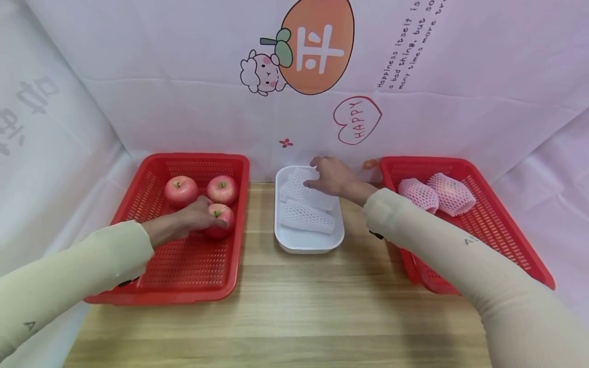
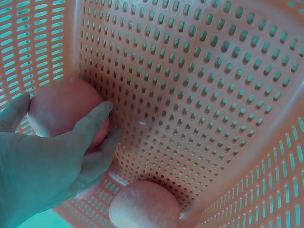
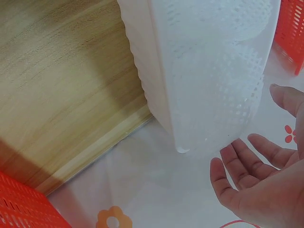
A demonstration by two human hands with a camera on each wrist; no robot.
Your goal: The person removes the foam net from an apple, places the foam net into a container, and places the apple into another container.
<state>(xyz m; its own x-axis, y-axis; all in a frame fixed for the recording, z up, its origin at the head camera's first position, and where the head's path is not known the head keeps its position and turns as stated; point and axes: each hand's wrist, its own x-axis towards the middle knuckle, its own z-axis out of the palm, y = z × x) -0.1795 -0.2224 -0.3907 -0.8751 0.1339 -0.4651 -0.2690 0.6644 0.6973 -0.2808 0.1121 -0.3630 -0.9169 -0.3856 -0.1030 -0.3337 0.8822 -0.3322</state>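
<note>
And here's the left hand (image 1: 195, 214), left of the middle of the frame, with thumb and fingers wrapped around an apple (image 1: 225, 212) inside a red basket (image 1: 193, 268). That apple is nearly round, no clear long axis, its stem end facing up toward the head camera and a little left. Two loose apples (image 1: 181, 191) (image 1: 222, 190) sit just above it, stems up too. Over to the centre — a white tray (image 1: 303, 243), long axis running up and down the frame, and in its lower half a foam sleeve (image 1: 307, 216) lying lengthwise across, right end dipping slightly. The right hand (image 1: 333, 176) hangs by the tray's upper right corner, fingers loosely spread and gripping nothing — whether a fingertip touches the foam, can't tell. At right, a second red basket (image 1: 494, 235) holds two net-wrapped fruits (image 1: 452, 194) (image 1: 417, 195), the farther-right one slanting down to the right.
</note>
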